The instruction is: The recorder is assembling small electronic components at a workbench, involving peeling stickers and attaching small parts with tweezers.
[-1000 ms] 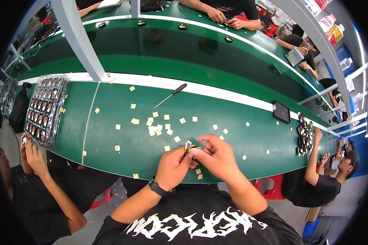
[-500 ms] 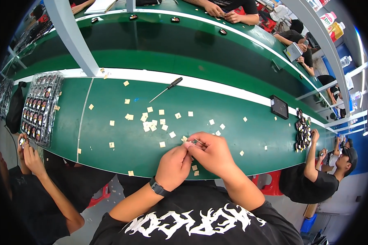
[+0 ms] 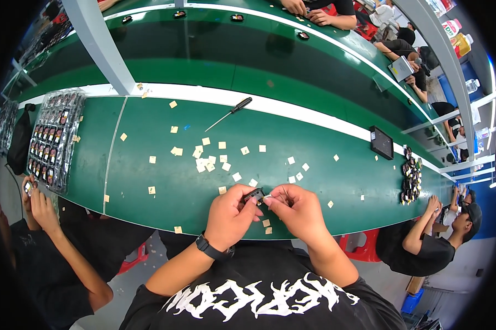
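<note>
Near the table's front edge, my left hand [image 3: 229, 217] is closed around a small black device [image 3: 254, 194], holding it between thumb and fingers. My right hand [image 3: 302, 212] is pinched close beside it. At its fingertips shows a small pale piece [image 3: 267, 197], touching or almost touching the device; its kind is too small to make out. Pale square stickers [image 3: 206, 164] lie scattered on the green table [image 3: 138, 192] beyond my hands. Farther back, a screwdriver [image 3: 229, 114] with a black handle lies slantwise.
A clear tray stack [image 3: 55, 143] filled with small black devices stands at left. On the right are a pile of black devices [image 3: 410, 176] and a black box [image 3: 381, 142]. A grey post [image 3: 102, 49] rises at the back edge. Co-workers sit on both sides and across.
My hands have drawn slightly apart, and the black device now shows in my left hand. The view has shifted a little. The co-worker at right has lowered a hand from the pile.
</note>
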`<state>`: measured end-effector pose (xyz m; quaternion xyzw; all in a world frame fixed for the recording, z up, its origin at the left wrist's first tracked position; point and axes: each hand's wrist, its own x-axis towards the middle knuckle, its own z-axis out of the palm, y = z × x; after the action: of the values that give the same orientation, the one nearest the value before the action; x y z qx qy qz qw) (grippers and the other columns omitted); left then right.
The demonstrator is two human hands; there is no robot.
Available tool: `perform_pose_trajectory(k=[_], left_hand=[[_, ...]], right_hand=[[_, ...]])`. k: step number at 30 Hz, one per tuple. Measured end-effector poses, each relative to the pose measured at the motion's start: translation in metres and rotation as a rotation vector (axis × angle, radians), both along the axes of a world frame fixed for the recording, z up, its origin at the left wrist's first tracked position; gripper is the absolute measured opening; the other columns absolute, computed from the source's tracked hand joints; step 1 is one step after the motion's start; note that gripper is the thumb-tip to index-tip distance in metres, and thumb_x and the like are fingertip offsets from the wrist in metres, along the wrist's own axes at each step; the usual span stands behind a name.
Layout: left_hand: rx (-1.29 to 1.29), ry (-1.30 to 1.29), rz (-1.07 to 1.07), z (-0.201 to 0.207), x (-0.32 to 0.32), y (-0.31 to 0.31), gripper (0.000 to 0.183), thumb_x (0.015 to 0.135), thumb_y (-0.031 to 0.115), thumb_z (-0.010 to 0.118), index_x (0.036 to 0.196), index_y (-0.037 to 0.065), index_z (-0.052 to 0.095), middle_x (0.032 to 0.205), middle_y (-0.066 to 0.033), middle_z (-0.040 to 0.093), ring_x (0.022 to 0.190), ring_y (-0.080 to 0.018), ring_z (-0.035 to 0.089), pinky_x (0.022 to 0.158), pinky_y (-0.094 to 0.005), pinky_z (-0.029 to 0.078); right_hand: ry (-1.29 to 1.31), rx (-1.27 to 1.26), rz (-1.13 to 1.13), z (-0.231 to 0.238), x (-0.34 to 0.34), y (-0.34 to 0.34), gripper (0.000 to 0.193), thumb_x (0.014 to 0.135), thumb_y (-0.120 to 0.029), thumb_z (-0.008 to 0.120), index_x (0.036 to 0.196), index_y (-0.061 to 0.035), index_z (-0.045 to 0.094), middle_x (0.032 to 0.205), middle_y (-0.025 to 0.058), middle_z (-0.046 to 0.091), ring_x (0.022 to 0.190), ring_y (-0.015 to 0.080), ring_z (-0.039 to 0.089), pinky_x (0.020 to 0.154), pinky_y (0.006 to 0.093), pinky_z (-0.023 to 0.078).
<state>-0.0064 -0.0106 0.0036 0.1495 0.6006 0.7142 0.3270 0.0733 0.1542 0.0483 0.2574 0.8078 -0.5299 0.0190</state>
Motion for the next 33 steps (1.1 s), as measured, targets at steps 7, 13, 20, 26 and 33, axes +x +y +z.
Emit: perform_pose_trajectory(k=[7, 13, 20, 26, 33], left_hand=[[-0.039, 0.008, -0.015, 0.002, -0.001, 0.0, 0.016, 0.1, -0.004, 0.053, 0.115, -0.005, 0.058, 0.095, -0.0094, 0.069, 0.08, -0.0141, 0.072, 0.068, -0.0267, 0.059], [0.02, 0.164, -0.07, 0.002, -0.003, -0.003, 0.022, 0.102, -0.002, 0.05, 0.122, -0.007, 0.059, 0.101, -0.0103, 0.072, 0.086, -0.0164, 0.073, 0.077, -0.0292, 0.06], [0.003, 0.151, -0.114, 0.003, -0.007, -0.002, 0.028, 0.103, 0.0, 0.05, 0.129, -0.007, 0.057, 0.102, -0.0102, 0.071, 0.089, -0.017, 0.073, 0.08, -0.0307, 0.061], [0.093, 0.026, -0.204, -0.006, -0.01, -0.012, 0.034, 0.106, 0.003, 0.048, 0.137, -0.009, 0.053, 0.11, -0.0125, 0.067, 0.091, -0.019, 0.072, 0.08, -0.0309, 0.06], [0.129, -0.121, -0.228, -0.004, -0.013, -0.011, 0.035, 0.107, 0.005, 0.047, 0.138, -0.007, 0.053, 0.112, -0.0104, 0.066, 0.092, -0.016, 0.07, 0.08, -0.0296, 0.059]], right_hand=[[0.047, -0.03, -0.068, 0.014, -0.003, -0.021, 0.013, 0.092, -0.006, 0.075, 0.102, 0.0012, 0.074, 0.075, 0.0003, 0.068, 0.066, 0.0026, 0.057, 0.059, 0.0213, 0.047], [0.17, 0.047, 0.011, -0.005, -0.001, -0.013, 0.012, 0.092, -0.004, 0.074, 0.102, 0.0023, 0.077, 0.086, 0.0058, 0.072, 0.072, 0.0093, 0.066, 0.064, 0.0237, 0.051], [0.129, -0.471, -0.23, -0.018, -0.007, -0.016, 0.01, 0.089, -0.005, 0.077, 0.094, 0.0027, 0.073, 0.078, 0.0035, 0.067, 0.065, 0.0078, 0.057, 0.059, 0.0249, 0.045], [0.086, -0.247, -0.183, -0.027, -0.015, 0.0, 0.034, 0.078, -0.014, 0.091, 0.082, -0.004, 0.058, 0.068, -0.006, 0.046, 0.063, 0.0053, 0.041, 0.054, 0.023, 0.036], [-0.024, -0.289, -0.065, -0.017, -0.019, 0.006, 0.036, 0.083, -0.024, 0.088, 0.091, -0.0035, 0.059, 0.067, -0.0055, 0.045, 0.062, 0.0048, 0.04, 0.052, 0.0242, 0.034]])
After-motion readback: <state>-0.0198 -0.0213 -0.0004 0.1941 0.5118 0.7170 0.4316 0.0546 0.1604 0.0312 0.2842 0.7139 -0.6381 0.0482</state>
